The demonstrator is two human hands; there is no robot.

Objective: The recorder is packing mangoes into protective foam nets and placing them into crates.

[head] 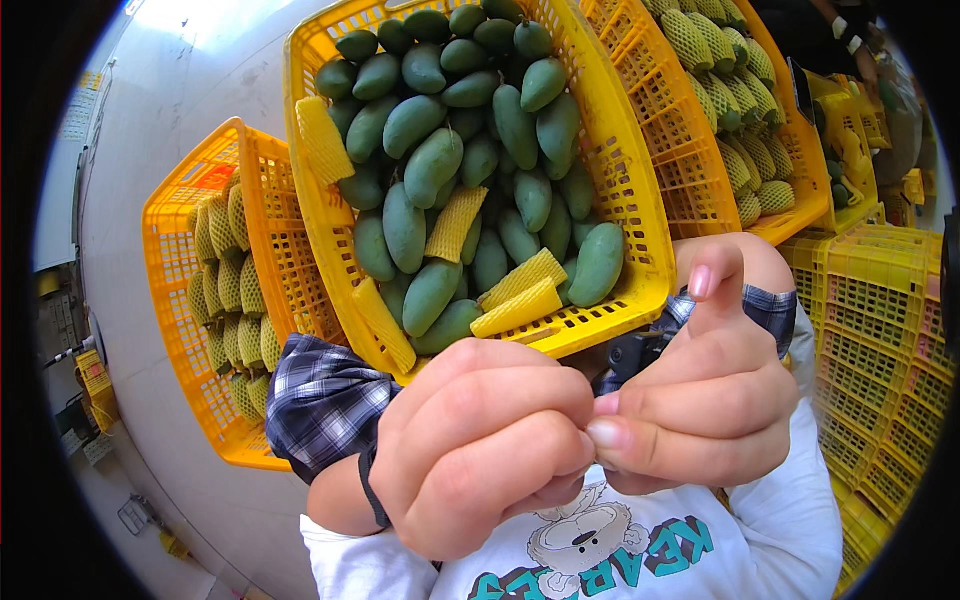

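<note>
My left hand [480, 442], with a black band at its wrist, is curled up close to the camera. Against its fingertips rest the thumb and a fingertip of my right hand [705, 405], pressed together, while one finger of that hand stands raised and bent. Whether anything small is pinched between the hands is hidden. Just beyond them, a yellow plastic crate [637, 187] holds many green mangoes [435, 169]. Several yellow foam net sleeves lie on the fruit and along the crate's sides, among them a flattened sleeve [456, 225] near the middle.
To the left stands an orange crate [289, 247] of mangoes in foam nets [240, 285]. Another orange crate [675, 150] at the right holds more netted mangoes [742, 90]. Yellow crates [877, 360] are stacked at far right. A person's arm [862, 60] shows at upper right.
</note>
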